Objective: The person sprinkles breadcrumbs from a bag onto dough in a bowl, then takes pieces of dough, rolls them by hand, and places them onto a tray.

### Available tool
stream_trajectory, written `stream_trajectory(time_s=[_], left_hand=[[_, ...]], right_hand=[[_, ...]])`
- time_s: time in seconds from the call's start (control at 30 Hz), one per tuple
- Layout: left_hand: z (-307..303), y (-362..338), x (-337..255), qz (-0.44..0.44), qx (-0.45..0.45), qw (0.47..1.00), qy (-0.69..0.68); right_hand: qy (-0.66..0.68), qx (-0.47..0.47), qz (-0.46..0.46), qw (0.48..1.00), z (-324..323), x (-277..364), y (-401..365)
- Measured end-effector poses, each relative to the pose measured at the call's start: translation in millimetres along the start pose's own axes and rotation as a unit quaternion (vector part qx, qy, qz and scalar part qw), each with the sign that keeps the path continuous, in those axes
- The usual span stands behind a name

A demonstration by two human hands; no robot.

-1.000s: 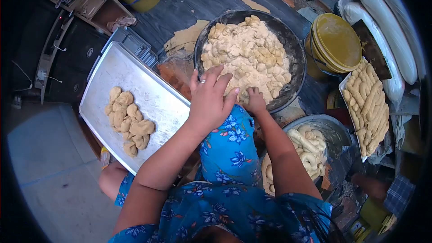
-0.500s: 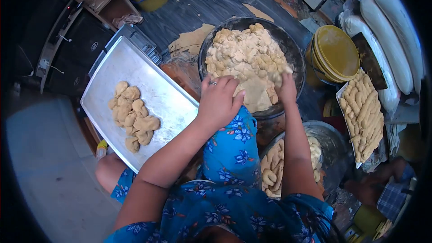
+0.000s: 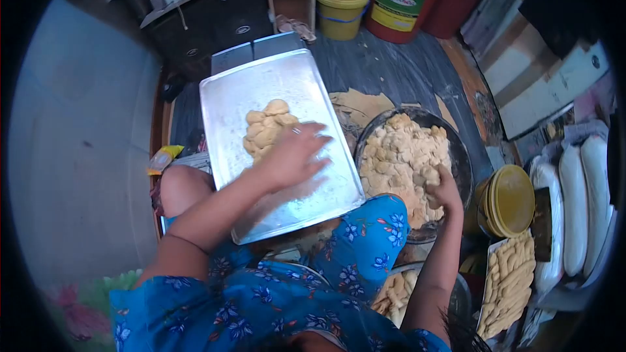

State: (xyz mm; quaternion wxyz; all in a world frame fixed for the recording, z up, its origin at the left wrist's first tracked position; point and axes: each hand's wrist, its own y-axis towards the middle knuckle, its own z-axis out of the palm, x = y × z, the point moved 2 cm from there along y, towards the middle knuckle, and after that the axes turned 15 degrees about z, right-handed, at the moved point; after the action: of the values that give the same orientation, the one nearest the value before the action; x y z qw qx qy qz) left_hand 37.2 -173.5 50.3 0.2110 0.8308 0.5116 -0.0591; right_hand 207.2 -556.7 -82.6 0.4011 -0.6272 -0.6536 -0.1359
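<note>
A silver metal tray (image 3: 222, 111) lies in front of me on the left, with a cluster of dough pieces (image 3: 267, 124) on it. My left hand (image 3: 297, 153), slightly blurred, is over the tray beside the cluster, fingers spread and nothing seen in them. To the right, a large dark basin (image 3: 461, 163) holds a lumpy mass of dough (image 3: 398, 156). At the basin's right side, my right hand (image 3: 443, 189) has its fingers curled round a lump of dough (image 3: 428, 175).
Right of the basin stand a lidded yellow bucket (image 3: 512, 202), a tray of dough strips (image 3: 508, 280) and white wrapped rolls (image 3: 574, 208). Another basin (image 3: 462, 300) with dough is near my right forearm. Yellow and red buckets (image 3: 399, 3) stand at the back.
The view has turned left. My left hand has moved from my knee by the basin to over the tray. My right hand has closed on a dough lump.
</note>
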Motion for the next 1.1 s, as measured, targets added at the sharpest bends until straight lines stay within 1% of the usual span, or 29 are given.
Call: stream_trajectory(time_s=[0.03,0.07,0.1,0.17,0.23,0.27,0.33,0.37,0.43,0.47,0.5,0.57,0.6,0.67,0.7,0.73,0.77,0.83,0.87,0.93,1.0,1.03,1.07,1.1], left_hand=[[-8.5,-16.6,25.8,-0.018,-0.014,1.000,0.016],[-18.5,-30.5,46.7,-0.063,-0.001,0.998,0.015],[-22.3,-43.6,67.7,-0.089,-0.003,0.996,0.031],[-16.1,-68.9,105.7,-0.137,0.002,0.990,0.034],[-10.3,-84.1,136.2,-0.174,0.012,0.985,0.010],[-13.5,-86.5,138.9,-0.145,-0.016,0.989,0.008],[-26.0,-84.6,144.7,-0.162,-0.019,0.985,-0.050],[-32.5,-86.0,149.3,-0.171,-0.021,0.982,-0.080],[-37.8,-95.1,173.4,-0.185,-0.085,0.976,-0.078],[-35.6,-101.4,186.5,-0.192,-0.118,0.971,-0.077],[-32.9,-109.1,202.0,-0.202,-0.210,0.956,-0.010],[-40.5,-124.0,225.8,-0.282,-0.276,0.919,0.001],[-49.4,-127.4,231.9,-0.295,-0.294,0.909,-0.004],[-61.7,-128.3,232.3,-0.324,-0.321,0.890,-0.021],[-62.9,-126.1,232.9,-0.315,-0.347,0.883,-0.023],[-62.1,-121.8,233.0,-0.306,-0.370,0.877,-0.026],[-60.1,-118.0,233.3,-0.295,-0.391,0.871,-0.030],[-53.9,-112.5,235.9,-0.297,-0.361,0.883,-0.033],[-51.2,-110.4,236.6,-0.298,-0.341,0.891,-0.030],[-45.8,-107.9,240.6,-0.303,-0.311,0.900,-0.036],[-40.0,-107.1,240.6,-0.291,-0.312,0.904,0.017],[-38.1,-106.3,240.4,-0.284,-0.314,0.905,0.045],[-35.7,-105.4,240.5,-0.284,-0.297,0.908,0.084],[-36.0,-104.9,241.5,-0.291,-0.283,0.909,0.089]], right_hand=[[-0.003,-0.006,-0.044,0.999,-6.9,37.1,-10.4],[-0.004,-0.013,-0.087,0.996,-11.7,81.2,-22.0],[-0.006,-0.019,-0.129,0.991,-10.6,120.1,-30.8],[0.074,0.003,-0.215,0.974,4.4,179.9,-40.3],[0.098,-0.013,-0.294,0.951,28.3,244.2,-58.1],[0.102,-0.020,-0.326,0.940,45.9,271.3,-65.5],[0.095,-0.034,-0.381,0.919,86.9,317.6,-72.8],[0.083,-0.040,-0.402,0.911,113.9,330.0,-70.3],[0.012,0.022,-0.381,0.924,175.0,337.5,-59.5],[-0.105,0.024,-0.401,0.910,209.4,331.9,-56.9],[-0.219,0.022,-0.417,0.882,232.3,327.4,-58.7],[-0.277,0.003,-0.433,0.858,237.1,339.1,-75.1],[-0.304,-0.006,-0.439,0.846,237.0,349.9,-81.6],[-0.298,0.135,-0.344,0.880,219.8,389.8,-91.6],[-0.292,0.204,-0.288,0.889,214.1,402.0,-88.9],[-0.246,0.146,-0.342,0.895,218.9,399.8,-73.4],[-0.177,0.042,-0.383,0.905,222.5,397.6,-62.5],[-0.095,0.031,-0.347,0.933,230.1,412.7,-42.2],[-0.171,0.028,-0.330,0.928,239.5,411.4,-27.8],[-0.318,0.024,-0.292,0.902,259.3,400.9,3.1],[-0.234,0.142,-0.259,0.926,255.4,404.1,19.5],[-0.190,0.199,-0.243,0.930,255.1,410.6,22.0],[-0.156,0.185,-0.206,0.948,251.9,416.9,25.4],[-0.127,0.125,-0.267,0.947,257.1,415.4,49.2]])
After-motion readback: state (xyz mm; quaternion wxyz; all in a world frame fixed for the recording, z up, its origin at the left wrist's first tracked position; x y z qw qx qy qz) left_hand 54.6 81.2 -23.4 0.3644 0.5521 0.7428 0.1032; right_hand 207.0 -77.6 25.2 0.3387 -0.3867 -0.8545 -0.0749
